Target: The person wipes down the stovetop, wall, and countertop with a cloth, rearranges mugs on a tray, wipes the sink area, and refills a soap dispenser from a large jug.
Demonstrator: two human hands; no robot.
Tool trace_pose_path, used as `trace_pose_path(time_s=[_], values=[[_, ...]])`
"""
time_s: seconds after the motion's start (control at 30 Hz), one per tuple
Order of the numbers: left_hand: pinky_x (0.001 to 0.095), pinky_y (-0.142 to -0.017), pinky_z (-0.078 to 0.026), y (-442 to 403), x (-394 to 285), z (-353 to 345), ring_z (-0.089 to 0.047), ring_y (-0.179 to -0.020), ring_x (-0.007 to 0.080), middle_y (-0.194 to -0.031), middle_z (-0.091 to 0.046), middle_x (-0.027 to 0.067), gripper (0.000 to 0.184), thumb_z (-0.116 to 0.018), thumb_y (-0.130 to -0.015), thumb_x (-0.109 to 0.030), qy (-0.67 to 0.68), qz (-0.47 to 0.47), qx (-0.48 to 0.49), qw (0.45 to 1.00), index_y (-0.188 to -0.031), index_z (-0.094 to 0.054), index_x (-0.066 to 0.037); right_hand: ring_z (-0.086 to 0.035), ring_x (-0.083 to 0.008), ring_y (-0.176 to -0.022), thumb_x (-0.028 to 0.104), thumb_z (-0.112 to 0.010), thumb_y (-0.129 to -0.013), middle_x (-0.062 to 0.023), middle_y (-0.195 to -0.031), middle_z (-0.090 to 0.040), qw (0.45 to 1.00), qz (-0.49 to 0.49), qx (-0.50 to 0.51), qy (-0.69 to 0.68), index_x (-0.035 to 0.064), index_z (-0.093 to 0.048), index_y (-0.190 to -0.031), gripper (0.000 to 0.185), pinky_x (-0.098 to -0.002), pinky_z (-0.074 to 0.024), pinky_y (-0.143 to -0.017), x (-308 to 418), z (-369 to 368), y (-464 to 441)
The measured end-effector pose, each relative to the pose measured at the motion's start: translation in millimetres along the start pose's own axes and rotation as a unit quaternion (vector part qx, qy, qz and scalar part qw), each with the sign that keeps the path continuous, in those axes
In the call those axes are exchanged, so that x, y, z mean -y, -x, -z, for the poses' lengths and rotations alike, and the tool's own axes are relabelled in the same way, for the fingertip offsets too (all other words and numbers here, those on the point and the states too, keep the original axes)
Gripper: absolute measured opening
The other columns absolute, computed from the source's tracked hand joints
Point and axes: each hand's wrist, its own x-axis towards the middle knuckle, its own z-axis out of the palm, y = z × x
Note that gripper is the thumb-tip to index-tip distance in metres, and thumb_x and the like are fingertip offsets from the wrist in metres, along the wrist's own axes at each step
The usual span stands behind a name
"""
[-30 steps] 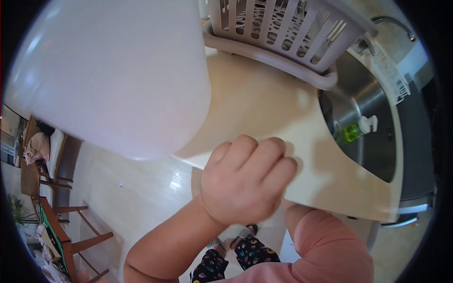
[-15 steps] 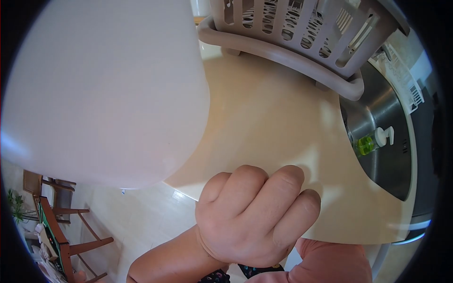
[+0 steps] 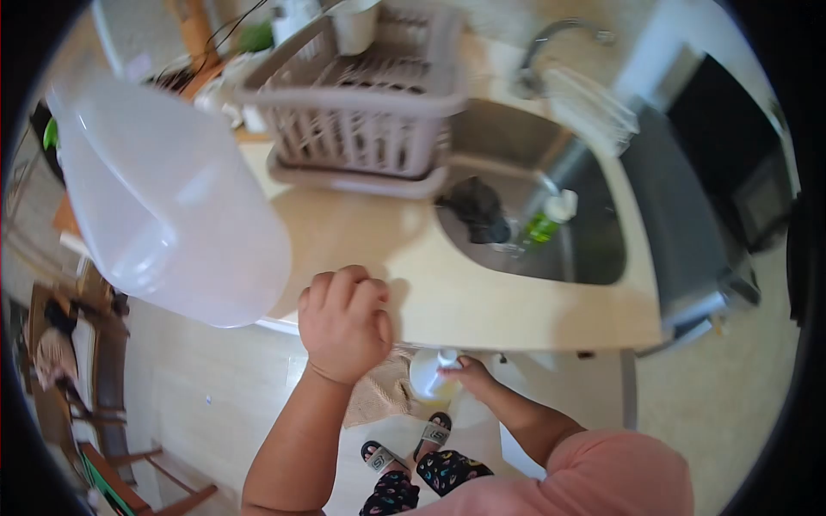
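My left hand [image 3: 344,325] is at the front edge of the counter [image 3: 361,232], back upward and fingers curled in. Its palm side is hidden, so I cannot see whether it holds anything. Lower down, in front of the cabinet, my right hand [image 3: 469,373] grips a translucent white jug [image 3: 428,378] near its white top. Some yellowish liquid seems to show low in the jug. Left of my left hand, a large translucent white plastic container [image 3: 198,198] stands at the counter's left end.
A taupe dish rack [image 3: 353,129] with a white cup stands at the back. To the right, the sink [image 3: 594,249] holds a dark cloth-like item [image 3: 476,211] and a green soap pump bottle [image 3: 544,219]. A beige mat [image 3: 379,391] lies on the floor, with wooden chairs at lower left.
My view has pulled back and swung, showing the whole sink and floor. My left hand has dropped away from the camera. My right hand with the jug has come into sight.
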Motion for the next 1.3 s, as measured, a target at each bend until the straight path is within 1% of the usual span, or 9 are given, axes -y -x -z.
trace_pose_path(time_s=[0.17, 0.27, 0.47, 0.57, 0.73, 0.97, 1.07, 1.17, 1.3], values=[[0.0415, -0.083, -0.043, -7, -45, 10, -0.055, -0.098, 0.0291, -0.101, -0.06, 0.0058, 0.021, -0.061, -0.066, -0.006, 0.08, 0.044, 0.053, 0.994, -0.086, -0.061, -0.013, -0.06, -0.0122, -0.079, 0.033, -0.087, -0.073, -0.002, -0.087, -0.069, 0.958, -0.056, 0.023, 0.282, 0.0036, -0.07, -0.096, 0.041, -0.0286, -0.0491, -0.075, 121, 13, 203], [0.0425, -0.101, -0.04, -31, -144, 36, -0.051, -0.114, 0.0326, -0.113, -0.058, 0.011, 0.026, -0.068, -0.073, -0.005, 0.49, -0.027, 0.227, 0.841, -0.098, -0.065, -0.009, -0.058, -0.0111, -0.074, 0.033, -0.087, -0.074, -0.0013, -0.078, -0.065, 0.978, 0.009, -0.015, 0.21, 0.0042, -0.069, -0.089, 0.037, -0.0287, -0.0478, -0.07, 190, 25, 289], [0.0381, -0.094, -0.048, -114, -315, 97, -0.061, -0.104, 0.0228, -0.102, -0.067, 0.0102, 0.017, -0.069, -0.087, -0.011, 0.693, -0.249, 0.373, 0.564, -0.104, -0.071, -0.007, -0.059, -0.0083, -0.087, 0.021, -0.077, -0.083, -0.0006, -0.09, -0.065, 0.928, 0.21, -0.134, 0.275, 0.0044, -0.067, -0.101, 0.026, -0.0257, -0.0476, -0.077, 307, 66, 414], [0.0334, -0.078, -0.054, -166, -362, 127, -0.065, -0.085, 0.0136, -0.083, -0.069, 0.0045, 0.015, -0.064, -0.094, -0.017, 0.626, -0.058, 0.522, 0.576, -0.101, -0.072, -0.006, -0.059, -0.0088, -0.09, 0.02, -0.073, -0.086, -0.0021, -0.097, -0.065, 0.9, 0.379, -0.203, 0.075, 0.0038, -0.065, -0.103, 0.025, -0.0261, -0.0478, -0.077, 352, 67, 434], [0.0273, -0.077, -0.051, -206, -413, 104, -0.062, -0.089, 0.01, -0.092, -0.069, 0.0026, 0.022, -0.059, -0.097, -0.019, 0.482, -0.019, 0.293, 0.825, -0.108, -0.068, -0.003, -0.06, -0.0116, -0.079, 0.026, -0.072, -0.089, -0.0045, -0.084, -0.065, 0.854, 0.358, -0.373, 0.051, 0.0032, -0.065, -0.095, 0.025, -0.0282, -0.0491, -0.07, 389, 100, 392], [0.0301, -0.101, -0.039, -220, -370, 44, -0.048, -0.124, 0.0166, -0.132, -0.052, 0.0066, 0.042, -0.055, -0.091, -0.002, 0.679, 0.097, 0.287, 0.669, -0.132, -0.049, -0.004, -0.059, -0.0101, -0.068, 0.039, -0.076, -0.085, -0.0043, -0.076, -0.064, 0.864, 0.287, -0.411, 0.051, 0.0028, -0.062, -0.084, 0.039, -0.0291, -0.0481, -0.063, 415, 146, 353], [0.0321, -0.103, -0.04, -255, -352, 24, -0.05, -0.125, 0.0189, -0.137, -0.05, 0.006, 0.056, -0.058, -0.082, 0.01, 0.527, -0.059, 0.365, 0.766, -0.135, -0.05, -0.008, -0.057, -0.0097, -0.067, 0.041, -0.075, -0.087, -0.0032, -0.073, -0.062, 0.852, 0.293, -0.433, 0.037, 0.0038, -0.061, -0.083, 0.04, -0.0294, -0.0477, -0.062, 405, 163, 330], [0.0333, -0.101, -0.043, -287, -363, 0, -0.053, -0.121, 0.0203, -0.136, -0.053, 0.0047, 0.056, -0.061, -0.082, 0.007, 0.472, -0.344, 0.41, 0.7, -0.134, -0.055, -0.012, -0.055, -0.0064, -0.072, 0.039, -0.074, -0.088, 0.0006, -0.078, -0.061, 0.859, 0.296, -0.415, -0.04, 0.006, -0.061, -0.089, 0.035, -0.0258, -0.0462, -0.063, 398, 175, 323], [0.0386, -0.095, -0.049, -311, -391, -28, -0.061, -0.11, 0.0309, -0.123, -0.061, 0.0127, 0.043, -0.066, -0.084, -0.005, 0.374, -0.459, 0.431, 0.682, -0.127, -0.063, -0.013, -0.056, -0.0069, -0.081, 0.034, -0.07, -0.092, 0.0002, -0.087, -0.063, 0.833, 0.308, -0.459, 0.03, 0.0062, -0.062, -0.094, 0.029, -0.0252, -0.0467, -0.072, 387, 175, 317]])
